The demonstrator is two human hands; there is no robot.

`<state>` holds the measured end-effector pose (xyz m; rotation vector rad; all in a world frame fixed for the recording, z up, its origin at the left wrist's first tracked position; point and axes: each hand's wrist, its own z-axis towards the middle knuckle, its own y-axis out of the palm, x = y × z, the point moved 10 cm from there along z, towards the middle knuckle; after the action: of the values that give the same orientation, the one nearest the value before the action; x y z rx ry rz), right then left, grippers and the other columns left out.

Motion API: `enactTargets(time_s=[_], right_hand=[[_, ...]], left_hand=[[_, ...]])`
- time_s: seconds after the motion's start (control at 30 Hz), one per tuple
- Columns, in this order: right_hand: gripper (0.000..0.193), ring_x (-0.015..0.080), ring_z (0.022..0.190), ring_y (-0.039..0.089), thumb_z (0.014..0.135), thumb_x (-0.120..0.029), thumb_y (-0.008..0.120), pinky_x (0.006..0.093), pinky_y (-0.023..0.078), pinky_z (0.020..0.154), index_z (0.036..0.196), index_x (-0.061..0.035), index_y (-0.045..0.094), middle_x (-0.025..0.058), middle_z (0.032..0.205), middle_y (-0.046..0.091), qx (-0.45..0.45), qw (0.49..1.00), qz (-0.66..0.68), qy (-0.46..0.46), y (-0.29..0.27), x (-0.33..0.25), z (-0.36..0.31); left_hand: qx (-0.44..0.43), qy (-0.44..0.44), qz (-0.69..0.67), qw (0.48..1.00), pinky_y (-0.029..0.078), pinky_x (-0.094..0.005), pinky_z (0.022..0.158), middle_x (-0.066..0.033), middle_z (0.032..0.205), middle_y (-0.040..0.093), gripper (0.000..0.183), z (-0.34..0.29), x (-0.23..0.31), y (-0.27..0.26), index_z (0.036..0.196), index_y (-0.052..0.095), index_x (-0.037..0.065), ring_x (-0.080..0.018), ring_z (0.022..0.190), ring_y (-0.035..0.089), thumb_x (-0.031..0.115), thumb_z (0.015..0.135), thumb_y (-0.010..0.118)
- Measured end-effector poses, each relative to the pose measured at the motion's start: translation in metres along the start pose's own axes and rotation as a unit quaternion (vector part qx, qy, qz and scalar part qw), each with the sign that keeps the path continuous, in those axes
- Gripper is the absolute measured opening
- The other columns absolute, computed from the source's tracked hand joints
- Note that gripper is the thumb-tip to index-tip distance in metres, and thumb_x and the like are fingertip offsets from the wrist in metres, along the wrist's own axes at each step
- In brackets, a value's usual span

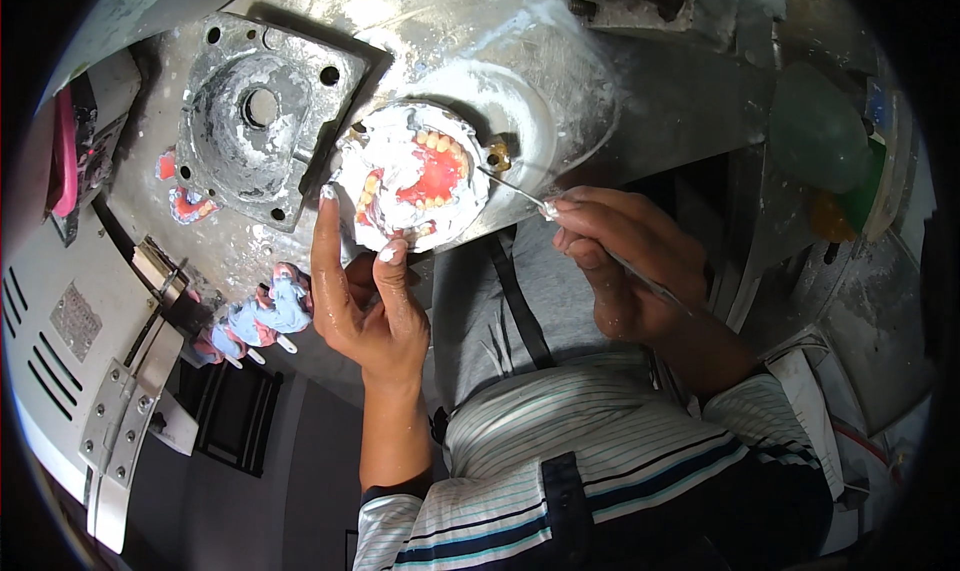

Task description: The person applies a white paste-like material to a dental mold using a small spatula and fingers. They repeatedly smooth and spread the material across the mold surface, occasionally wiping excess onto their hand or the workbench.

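Observation:
A round dental flask half (385, 151) packed with wet white plaster sits at the bench's near edge. Set in the plaster are a red-based denture (440, 176) with cream teeth and a smaller denture piece (367, 201) to its left. My left hand (375, 316) grips the flask's near left rim between fingers and thumb, fingertips smeared with plaster. In my right hand (640, 261) is a thin metal dental carver (515, 188), pinched between thumb and fingers. The carver's tip reaches the plaster's right edge, though contact is hard to tell.
A square metal flask part (215, 76) with a round hollow lies at the left. Near it is a small denture piece (190, 207). Blue and pink impressions (265, 316) sit beyond my left hand. A metal block (660, 6) stands at the back right.

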<state>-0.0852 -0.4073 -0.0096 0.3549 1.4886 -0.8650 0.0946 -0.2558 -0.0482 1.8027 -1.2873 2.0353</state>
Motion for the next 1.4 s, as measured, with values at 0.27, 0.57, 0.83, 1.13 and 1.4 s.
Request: enactTargets(time_s=[0.27, 0.57, 0.83, 1.13, 1.4], right_hand=[[0.020, 0.0211, 0.077, 0.071, 0.098, -0.004, 0.057, 0.0295, 0.060, 0.069, 0.107, 0.0116, 0.064, 0.0252, 0.103, 0.068, -0.020, 1.000, 0.017, -0.001, 0.009, 0.002, -0.017], [0.023, 0.0252, 0.090, 0.073, 0.091, -0.002, 0.067, 0.0308, 0.061, 0.075, 0.114, 0.0013, 0.067, 0.0176, 0.106, 0.071, -0.049, 0.983, 0.164, 0.073, 0.018, -0.003, -0.024], [0.033, 0.0208, 0.085, 0.072, 0.084, -0.002, 0.072, 0.0289, 0.060, 0.066, 0.116, 0.0026, 0.066, 0.0199, 0.115, 0.068, -0.084, 0.979, 0.157, -0.101, 0.061, -0.048, -0.036], [0.020, 0.0244, 0.087, 0.073, 0.093, -0.006, 0.065, 0.0322, 0.061, 0.072, 0.109, 0.0056, 0.067, 0.0204, 0.104, 0.070, -0.059, 0.995, 0.081, 0.000, 0.011, 0.001, -0.013], [0.020, 0.0278, 0.087, 0.073, 0.096, -0.010, 0.064, 0.0326, 0.061, 0.073, 0.105, 0.0077, 0.068, 0.0215, 0.098, 0.071, 0.004, 0.998, 0.057, 0.011, 0.005, 0.013, -0.017]], left_hand=[[0.006, -0.028, -0.018, 0.999, 0.043, -0.0199, 0.049, -0.0190, 0.126, 0.063, 0.051, -0.003, 0.000, -0.004, 0.144, 0.045, -0.004, -0.0062, 0.060, 0.055, 0.021, 0.101, 0.059], [0.104, 0.062, 0.029, 0.992, 0.048, -0.0233, 0.056, -0.0250, 0.108, 0.069, 0.041, -0.014, 0.031, -0.036, 0.122, 0.057, -0.008, -0.0149, 0.062, 0.061, 0.027, 0.107, 0.043], [-0.026, -0.182, -0.709, 0.680, 0.042, -0.0204, 0.033, -0.0237, 0.105, 0.061, 0.067, 0.007, 0.026, 0.019, 0.117, 0.062, -0.005, -0.0165, 0.053, 0.054, 0.056, 0.101, 0.041], [0.103, -0.138, -0.480, 0.860, 0.031, -0.0205, 0.025, -0.0190, 0.085, 0.061, 0.056, -0.002, -0.018, -0.025, 0.114, 0.061, -0.005, -0.0134, 0.030, 0.038, 0.048, 0.101, 0.050], [0.203, -0.140, -0.149, 0.957, 0.033, -0.0204, 0.036, -0.0172, 0.094, 0.067, 0.040, -0.014, -0.017, -0.026, 0.117, 0.061, -0.008, -0.0079, 0.040, 0.042, 0.030, 0.103, 0.055]])
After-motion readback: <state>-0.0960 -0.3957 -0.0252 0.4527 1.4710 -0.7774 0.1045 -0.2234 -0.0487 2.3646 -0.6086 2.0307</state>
